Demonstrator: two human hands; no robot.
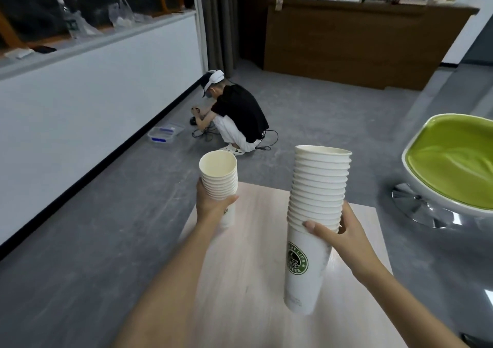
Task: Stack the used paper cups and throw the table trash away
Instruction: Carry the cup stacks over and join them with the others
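Right hand point(344, 233): thumb across the front and fingers curled behind, grasping the tall stack of paper cups point(317, 201) just under its lowest rim. The stack leans slightly. Cannot tell whether its base touches the table point(261, 254) or hangs just above it.

Left hand point(210, 206): fingers wrapped round the short stack of paper cups point(220, 177) below the rims, farther out over the table. Its base is partly hidden by the hand.

Progress, as judged: every cup in view sits in one of the two stacks, so the gathering looks nearly done. Left to do: nest one stack into the other, then carry it off. No bin and no other trash show in view, so the throwing-away part cannot be checked.

Around: a green swivel chair point(453, 161) stands just right of the table. Beyond the table a crouching person point(237, 115) works on the grey floor, with cables point(266, 139) trailing behind and a plastic box point(165, 133) near the wall; likely obstacles on a walk forward. Far back is a wooden counter point(346, 41).
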